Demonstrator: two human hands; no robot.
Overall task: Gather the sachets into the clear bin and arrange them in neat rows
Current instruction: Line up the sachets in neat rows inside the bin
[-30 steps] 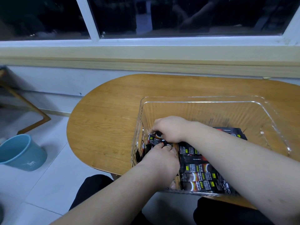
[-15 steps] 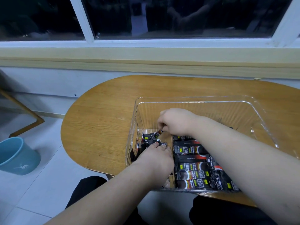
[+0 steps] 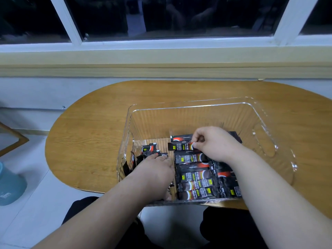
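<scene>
A clear plastic bin (image 3: 197, 105) stands on the wooden table (image 3: 93, 133). Inside it, several black sachets with red and yellow print lie side by side in a row (image 3: 194, 178) along the near right part of the floor. My right hand (image 3: 213, 142) pinches one black sachet (image 3: 179, 146) by its right end, holding it level above the far end of that row. A loose heap of sachets (image 3: 149, 150) lies in the bin's left part, and my left hand (image 3: 156, 169) rests palm down on it, fingers fairly straight. Whatever lies under the left palm is hidden.
The table's rounded left end (image 3: 53, 150) overhangs a tiled floor where a blue bucket (image 3: 9, 186) stands. A window sill and wall run behind the table. The bin's far half and right side hold no sachets. My dark-clothed legs are below the near table edge.
My right hand has lifted one sachet out of the left heap and carried it right, turning it level over the row. My left hand stays pressed on the heap.
</scene>
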